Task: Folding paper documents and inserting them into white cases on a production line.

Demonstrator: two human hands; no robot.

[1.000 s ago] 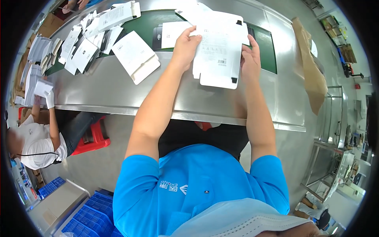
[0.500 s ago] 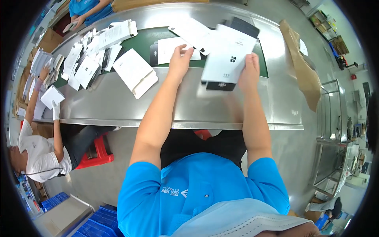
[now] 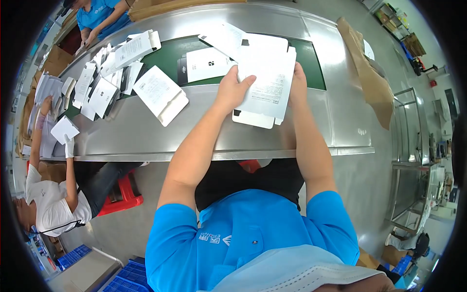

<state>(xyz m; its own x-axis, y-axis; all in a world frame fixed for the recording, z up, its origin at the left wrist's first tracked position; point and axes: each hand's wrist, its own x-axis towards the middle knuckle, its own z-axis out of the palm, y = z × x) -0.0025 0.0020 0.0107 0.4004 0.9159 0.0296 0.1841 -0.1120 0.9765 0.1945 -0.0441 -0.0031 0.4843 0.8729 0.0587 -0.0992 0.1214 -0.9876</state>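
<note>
Between both hands I hold a flattened white carton (image 3: 265,80), its printed side up and its flaps sticking out at the near and far ends. My left hand (image 3: 233,88) is closed on the left edge, thumb on top. My right hand (image 3: 297,83) grips the right edge, its fingers partly hidden behind the carton. Just beyond my left hand lies a white carton with black end flaps (image 3: 206,64). Another white carton (image 3: 223,38) lies at an angle behind it, partly covered by the held one. To the left rests a white carton with an open flap (image 3: 158,90).
A loose heap of white cartons (image 3: 104,90) covers the left of the green belt (image 3: 311,63) in the steel table (image 3: 258,138). Brown paper (image 3: 367,73) hangs over the right edge. A white-shirted person (image 3: 58,194) handles cartons at left; a blue-shirted person (image 3: 99,17) works beyond.
The carton in my right hand has turned from its logo side to its text side and moved left. My left hand has come onto its left edge.
</note>
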